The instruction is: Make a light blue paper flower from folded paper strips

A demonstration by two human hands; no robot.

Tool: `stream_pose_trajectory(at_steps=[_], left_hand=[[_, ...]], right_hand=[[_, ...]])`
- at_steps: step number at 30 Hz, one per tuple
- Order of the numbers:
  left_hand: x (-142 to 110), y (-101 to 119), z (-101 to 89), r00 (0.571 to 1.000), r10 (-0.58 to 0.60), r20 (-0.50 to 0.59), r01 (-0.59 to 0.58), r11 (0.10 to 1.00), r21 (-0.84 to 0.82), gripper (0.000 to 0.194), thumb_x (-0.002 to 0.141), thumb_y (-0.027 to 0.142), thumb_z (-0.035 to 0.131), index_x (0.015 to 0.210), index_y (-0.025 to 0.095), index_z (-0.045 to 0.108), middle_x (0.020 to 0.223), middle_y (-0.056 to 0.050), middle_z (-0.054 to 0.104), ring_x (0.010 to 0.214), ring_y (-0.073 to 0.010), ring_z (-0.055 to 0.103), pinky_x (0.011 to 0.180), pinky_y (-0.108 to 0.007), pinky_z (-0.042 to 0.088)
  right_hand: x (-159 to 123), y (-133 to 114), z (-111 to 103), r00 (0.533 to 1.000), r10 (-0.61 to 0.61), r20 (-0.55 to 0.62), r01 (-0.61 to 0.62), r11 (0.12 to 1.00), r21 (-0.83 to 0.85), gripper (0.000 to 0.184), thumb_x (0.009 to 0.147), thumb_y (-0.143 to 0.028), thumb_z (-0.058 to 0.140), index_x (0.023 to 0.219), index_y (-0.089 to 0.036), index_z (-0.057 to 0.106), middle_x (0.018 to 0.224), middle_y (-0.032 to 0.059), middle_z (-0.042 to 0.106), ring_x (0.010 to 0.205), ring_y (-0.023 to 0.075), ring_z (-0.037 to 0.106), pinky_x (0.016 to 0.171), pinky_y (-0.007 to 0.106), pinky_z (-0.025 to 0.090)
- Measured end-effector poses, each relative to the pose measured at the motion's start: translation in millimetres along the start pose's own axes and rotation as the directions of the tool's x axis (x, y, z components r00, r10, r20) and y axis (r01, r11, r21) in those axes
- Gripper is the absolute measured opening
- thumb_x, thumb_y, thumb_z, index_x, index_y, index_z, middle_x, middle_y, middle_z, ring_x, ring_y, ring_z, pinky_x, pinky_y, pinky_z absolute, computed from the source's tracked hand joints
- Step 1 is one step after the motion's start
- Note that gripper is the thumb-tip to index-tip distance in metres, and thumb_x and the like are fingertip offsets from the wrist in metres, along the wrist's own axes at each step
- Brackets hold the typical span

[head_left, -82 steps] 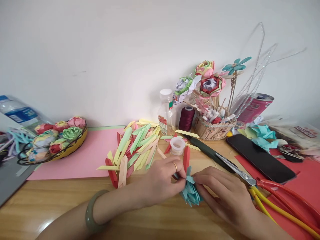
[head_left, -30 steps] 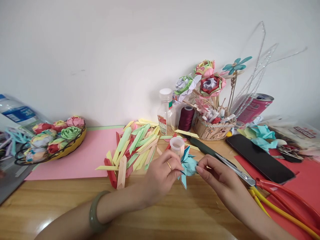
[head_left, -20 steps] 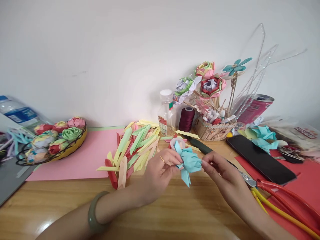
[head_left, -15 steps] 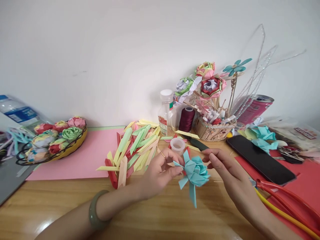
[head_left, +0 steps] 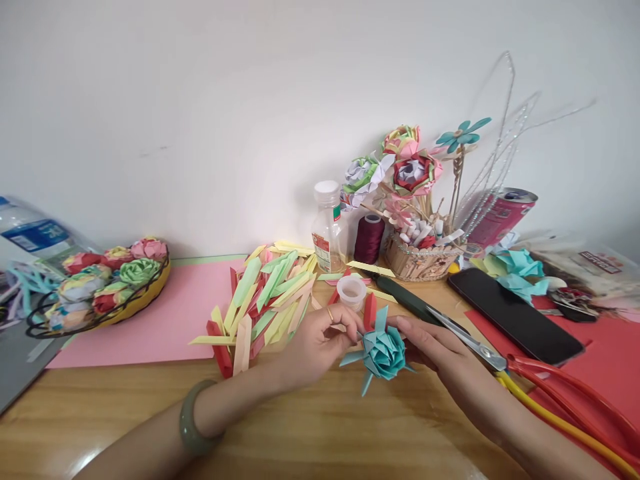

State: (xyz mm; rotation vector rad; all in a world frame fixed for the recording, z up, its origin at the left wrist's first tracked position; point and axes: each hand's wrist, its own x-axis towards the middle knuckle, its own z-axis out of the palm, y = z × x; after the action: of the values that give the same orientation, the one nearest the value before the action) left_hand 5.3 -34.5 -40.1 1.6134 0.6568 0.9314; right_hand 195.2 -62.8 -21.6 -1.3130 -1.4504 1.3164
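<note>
A light-blue folded paper flower (head_left: 385, 355) is held above the table between both hands, its layered center facing me and several loose petal strips sticking out. My left hand (head_left: 323, 345), with a ring and a green bangle, is closed in a pinch at the flower's left edge. Exactly what lies between those fingertips is partly hidden. From the right, my right hand (head_left: 435, 343) grips the flower, thumb at its upper edge and other fingers partly hidden behind. Just beyond the flower stand a small clear plastic cup (head_left: 351, 293) and a red paper strip (head_left: 369, 311).
Folded paper strips (head_left: 270, 293) are heaped left of center beside pink paper (head_left: 190, 320). A basket of paper flowers (head_left: 100, 293) sits farther left. Scissors (head_left: 493, 357) and a phone (head_left: 515, 313) lie right. A bottle (head_left: 329, 230), thread spool (head_left: 369, 239) and flower basket (head_left: 423, 257) line the wall.
The paper flower has turned so its center faces me more, and it has shifted slightly left. My right hand has moved in left against it, uncovering the scissor blades.
</note>
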Motion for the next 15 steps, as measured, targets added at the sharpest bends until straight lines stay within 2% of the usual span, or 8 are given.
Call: stream_pose_trajectory(at_steps=[5,8,11,15], left_hand=[[1.2,-0.8,0.9,0.98,0.192,0.048,-0.198,0.956,0.219,0.016,0.081,0.009,0.043,0.068,0.015,0.05,0.077,-0.006,0.058,0.073,-0.0124,0.055,0.066,-0.025,0.046],[0.3,-1.2,1.2,0.963,0.257,0.075,-0.268,0.916,0.3,0.017,0.082,0.008,0.042,0.069,0.015,0.051,0.076,-0.007,0.06,0.073,-0.0126,0.056,0.067,-0.025,0.046],[-2.0,2.7,3.2,0.972,0.227,0.06,-0.234,0.921,0.312,0.013,0.079,0.007,0.045,0.071,0.014,0.052,0.078,-0.006,0.061,0.074,-0.0129,0.056,0.068,-0.026,0.047],[-4.9,11.9,9.3,0.995,0.093,-0.04,-0.08,0.963,0.256,0.007,0.075,0.011,0.054,0.081,0.015,0.055,0.084,-0.006,0.06,0.079,-0.0141,0.058,0.069,-0.025,0.049]], right_hand=[[0.6,-1.6,-0.6,1.0,0.016,-0.027,-0.016,1.0,-0.008,0.036,0.078,-0.05,0.052,0.068,-0.018,0.066,0.068,0.0021,0.065,0.067,0.0167,0.06,0.066,0.029,0.049],[-0.4,-2.0,-0.3,1.0,0.013,-0.009,-0.013,0.999,-0.035,0.031,0.075,-0.048,0.058,0.072,-0.019,0.066,0.069,0.0006,0.065,0.065,0.015,0.06,0.062,0.025,0.049],[-2.7,-1.7,1.9,0.998,-0.047,0.039,0.05,0.996,-0.078,0.025,0.075,-0.044,0.059,0.08,-0.02,0.066,0.074,0.0006,0.067,0.068,0.0154,0.062,0.062,0.024,0.05],[-8.0,1.6,7.1,0.977,-0.214,-0.019,0.204,0.952,-0.229,0.018,0.078,-0.038,0.058,0.083,-0.021,0.065,0.077,0.0011,0.069,0.068,0.0157,0.064,0.061,0.024,0.052]])
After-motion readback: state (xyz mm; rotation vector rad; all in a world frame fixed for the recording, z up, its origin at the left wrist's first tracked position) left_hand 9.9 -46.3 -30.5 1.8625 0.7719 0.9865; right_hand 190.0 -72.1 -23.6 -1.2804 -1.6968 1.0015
